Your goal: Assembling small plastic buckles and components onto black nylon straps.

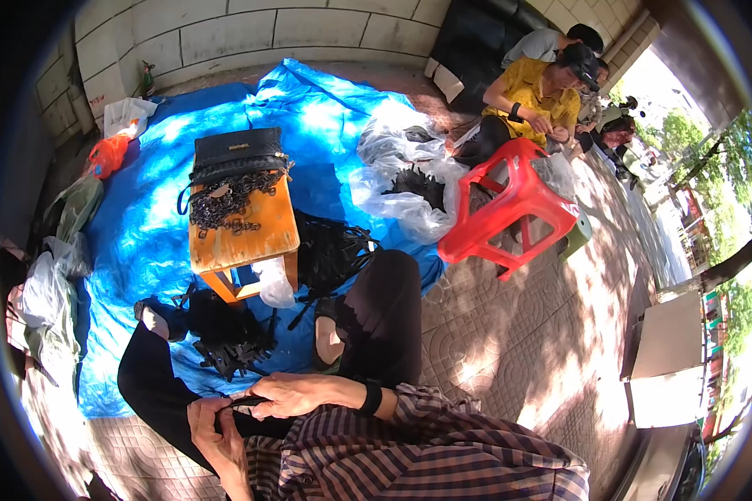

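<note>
Over my lap, my left hand [215,430] and my right hand [288,394] are close together, fingers pinched on a narrow black strip [246,402]. Only a short stretch of it shows between them; my fingers cover the rest. Between my feet lies a heap of black strap-like pieces [226,334]. A second black heap [330,250] sits beside the wooden stool [246,250]. On that stool, small dark buckle-like parts [234,200] are spread in a loose pile, with a black handbag [238,150] behind them.
A blue tarp [167,209] covers the ground ahead. Clear plastic bags [393,179], one with black pieces, lie near a red plastic stool [510,209]. Beyond it, a person in a yellow shirt [543,92] sits near others. Patterned paving [476,351] extends to the right.
</note>
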A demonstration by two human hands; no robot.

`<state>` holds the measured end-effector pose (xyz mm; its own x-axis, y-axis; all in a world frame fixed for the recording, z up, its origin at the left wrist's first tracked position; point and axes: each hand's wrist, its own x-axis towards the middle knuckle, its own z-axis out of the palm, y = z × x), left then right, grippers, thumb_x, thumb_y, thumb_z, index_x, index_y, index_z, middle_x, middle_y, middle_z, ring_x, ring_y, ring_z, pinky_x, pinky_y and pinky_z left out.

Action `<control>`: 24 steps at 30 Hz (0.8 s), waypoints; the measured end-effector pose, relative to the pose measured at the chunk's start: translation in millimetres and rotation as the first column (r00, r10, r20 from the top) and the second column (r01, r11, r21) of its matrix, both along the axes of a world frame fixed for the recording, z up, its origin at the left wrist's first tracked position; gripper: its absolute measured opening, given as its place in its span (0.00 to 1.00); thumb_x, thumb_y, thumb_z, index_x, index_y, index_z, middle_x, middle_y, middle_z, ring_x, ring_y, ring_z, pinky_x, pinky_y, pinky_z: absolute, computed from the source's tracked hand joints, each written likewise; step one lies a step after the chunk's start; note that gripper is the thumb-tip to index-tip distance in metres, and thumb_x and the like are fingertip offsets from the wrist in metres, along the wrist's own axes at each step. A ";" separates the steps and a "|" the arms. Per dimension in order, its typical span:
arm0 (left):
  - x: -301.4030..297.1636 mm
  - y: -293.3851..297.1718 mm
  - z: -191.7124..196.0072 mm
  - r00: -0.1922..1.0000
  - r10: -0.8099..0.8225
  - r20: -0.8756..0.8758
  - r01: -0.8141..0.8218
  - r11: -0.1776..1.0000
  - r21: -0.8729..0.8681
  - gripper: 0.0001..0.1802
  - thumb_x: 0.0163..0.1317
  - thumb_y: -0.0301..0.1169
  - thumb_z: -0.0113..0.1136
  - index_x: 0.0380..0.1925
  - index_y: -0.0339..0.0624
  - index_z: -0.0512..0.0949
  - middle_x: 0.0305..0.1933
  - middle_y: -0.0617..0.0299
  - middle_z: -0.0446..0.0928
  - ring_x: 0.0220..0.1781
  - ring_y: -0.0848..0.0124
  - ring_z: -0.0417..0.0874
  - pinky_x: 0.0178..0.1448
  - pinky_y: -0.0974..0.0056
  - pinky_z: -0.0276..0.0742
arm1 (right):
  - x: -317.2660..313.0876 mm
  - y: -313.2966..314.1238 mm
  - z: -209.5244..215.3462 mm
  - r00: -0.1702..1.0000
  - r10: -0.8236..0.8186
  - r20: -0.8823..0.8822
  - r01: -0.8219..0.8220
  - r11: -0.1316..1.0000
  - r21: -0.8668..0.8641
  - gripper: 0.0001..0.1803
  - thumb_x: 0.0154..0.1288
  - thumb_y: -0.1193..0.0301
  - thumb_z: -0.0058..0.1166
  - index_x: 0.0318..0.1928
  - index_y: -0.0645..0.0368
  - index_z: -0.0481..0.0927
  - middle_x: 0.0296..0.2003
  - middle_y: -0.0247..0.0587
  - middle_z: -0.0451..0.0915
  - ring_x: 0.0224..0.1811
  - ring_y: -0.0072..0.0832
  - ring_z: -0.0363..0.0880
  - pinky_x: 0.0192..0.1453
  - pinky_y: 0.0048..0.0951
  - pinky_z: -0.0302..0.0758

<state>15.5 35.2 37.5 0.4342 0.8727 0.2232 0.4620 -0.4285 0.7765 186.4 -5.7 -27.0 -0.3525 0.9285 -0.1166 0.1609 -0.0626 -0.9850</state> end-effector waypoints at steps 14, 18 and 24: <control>-15.7 6.9 -26.9 0.741 0.384 0.551 0.319 0.522 -0.791 0.04 0.62 0.28 0.51 0.34 0.40 0.72 0.23 0.64 0.71 0.34 0.72 0.76 0.46 0.69 0.70 | 23.4 -3.4 50.7 0.660 -0.593 -0.462 0.416 0.800 -0.433 0.13 0.67 0.67 0.47 0.47 0.62 0.70 0.19 0.26 0.63 0.15 0.09 0.51 0.17 0.12 0.48; -10.4 -6.1 -35.3 0.736 0.405 0.542 0.450 0.306 -0.839 0.05 0.61 0.28 0.53 0.36 0.39 0.72 0.25 0.63 0.72 0.31 0.70 0.77 0.46 0.66 0.73 | 8.7 3.6 53.0 0.721 -0.481 -0.498 0.339 0.872 -0.352 0.19 0.61 0.67 0.57 0.48 0.63 0.70 0.21 0.26 0.65 0.16 0.09 0.54 0.18 0.13 0.49; 4.0 -15.5 -42.5 0.783 0.028 0.621 0.509 0.543 -0.668 0.12 0.64 0.32 0.52 0.45 0.41 0.68 0.32 0.61 0.74 0.41 0.70 0.78 0.53 0.64 0.71 | 0.6 9.8 43.2 0.750 -0.568 -0.339 0.479 0.820 -0.315 0.09 0.59 0.69 0.59 0.31 0.60 0.75 0.16 0.25 0.66 0.14 0.10 0.57 0.16 0.15 0.49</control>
